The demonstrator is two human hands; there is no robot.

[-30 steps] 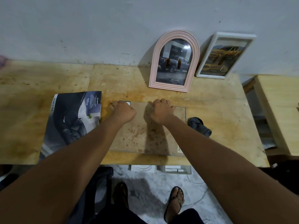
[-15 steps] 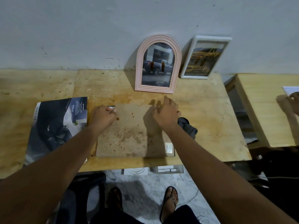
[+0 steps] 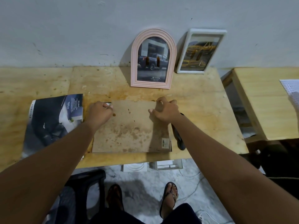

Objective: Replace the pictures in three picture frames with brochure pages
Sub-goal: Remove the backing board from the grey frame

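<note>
Cannot read the small label (image 3: 165, 143) on the near right corner of the backing board (image 3: 132, 130). Cannot identify the dark object (image 3: 178, 139) just right of it, partly under the right forearm.

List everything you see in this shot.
table: 1, yellowish wood, centre
pink frame: 1, pink, leaning on wall
white frame: 1, white, right of pink frame
flat frame: 1, brown back up, table centre
brochure: 1, dark blue, left of flat frame
dark object: 1, grey, right of flat frame
side table: 1, pale wood, far right
paper: 1, white, on side table
left hand: 1, curled on flat frame's far-left corner
right hand: 1, curled on flat frame's far edge
</note>
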